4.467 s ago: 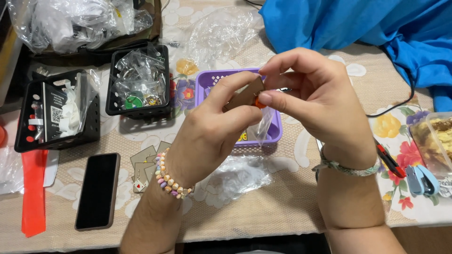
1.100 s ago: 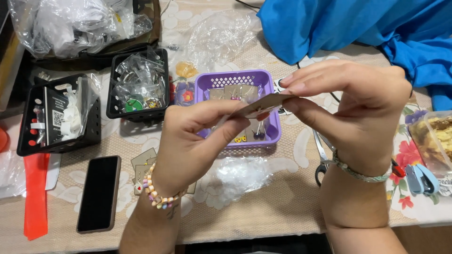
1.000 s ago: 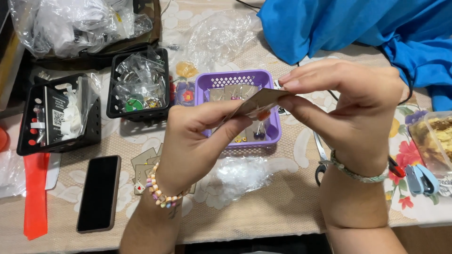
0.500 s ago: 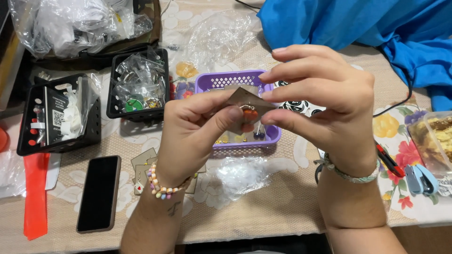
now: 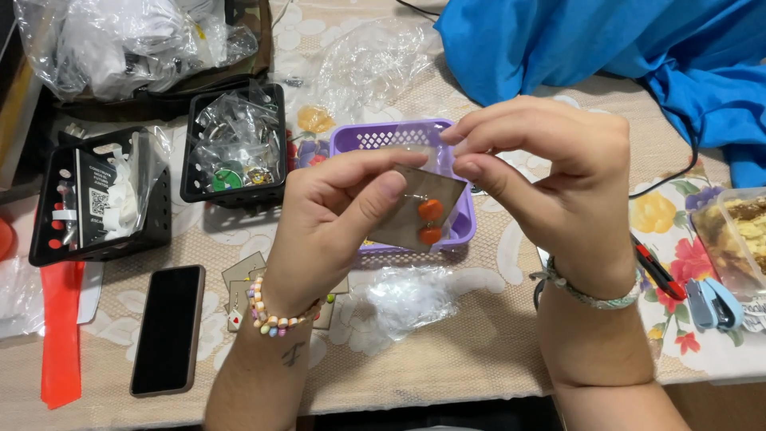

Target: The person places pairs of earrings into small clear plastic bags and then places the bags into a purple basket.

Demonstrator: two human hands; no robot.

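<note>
My left hand (image 5: 335,219) pinches a small brown card (image 5: 415,209) that carries a pair of orange earrings (image 5: 431,221). My right hand (image 5: 550,179) holds a thin clear plastic sleeve (image 5: 415,156) at the card's top edge, fingers pinched together. Both hands hover above a purple basket (image 5: 375,137) on the table. More small cards (image 5: 243,279) lie on the table under my left wrist.
Two black baskets (image 5: 231,187) (image 5: 96,243) with bagged small parts stand at the left. A black phone (image 5: 167,327) and an orange strip (image 5: 60,335) lie front left. Crumpled clear plastic (image 5: 411,295) lies below the purple basket. Blue cloth (image 5: 622,48) covers the back right; red-handled tool (image 5: 658,271), blue stapler (image 5: 714,303).
The card has turned face-up towards me, so the orange earrings show. My right hand has come down to the card's top edge with the clear sleeve.
</note>
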